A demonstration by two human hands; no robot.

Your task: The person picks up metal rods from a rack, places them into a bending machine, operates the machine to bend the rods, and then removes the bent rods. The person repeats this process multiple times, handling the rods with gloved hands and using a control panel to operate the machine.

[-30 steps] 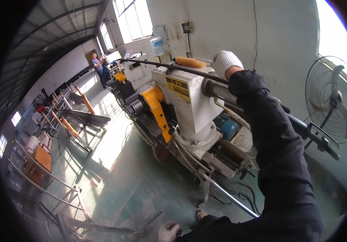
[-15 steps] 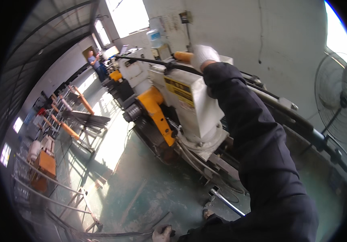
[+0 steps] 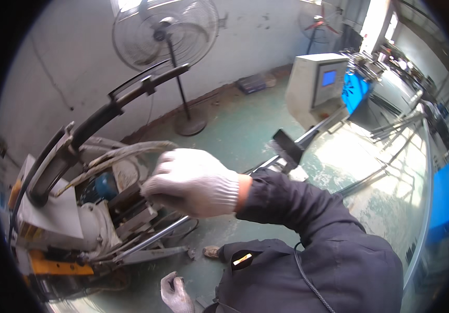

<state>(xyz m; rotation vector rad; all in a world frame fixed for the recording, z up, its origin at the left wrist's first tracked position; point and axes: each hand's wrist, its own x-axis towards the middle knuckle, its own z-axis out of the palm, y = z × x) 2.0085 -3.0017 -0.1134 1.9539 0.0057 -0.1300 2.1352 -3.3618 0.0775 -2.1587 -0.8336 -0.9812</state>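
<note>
My right hand (image 3: 196,180), in a white knitted glove, is raised in front of the machine with its fingers curled in. Its palm side is hidden, so I cannot make out whether anything is inside. My left hand (image 3: 176,295), also gloved, hangs low by my body with curled fingers; what it holds, if anything, does not show. Beside the right hand lies the bending machine's head, a pale metal housing (image 3: 57,216) with a dark arm (image 3: 96,122) running up from it. A yellow-orange bracket (image 3: 60,265) is under the housing. A shiny metal bar (image 3: 154,238) passes below the right hand.
A tall stand fan (image 3: 161,34) is by the wall, with another fan (image 3: 316,23) farther right. A grey control cabinet (image 3: 308,86) with a blue screen stands on the green floor (image 3: 229,125). Long bars (image 3: 386,130) lie at right, beyond a blue panel (image 3: 355,91).
My view has swung to the right. My right hand has come off the top of the machine, beside the orange cylinder, and is now nearer my body. My left hand stays low.
</note>
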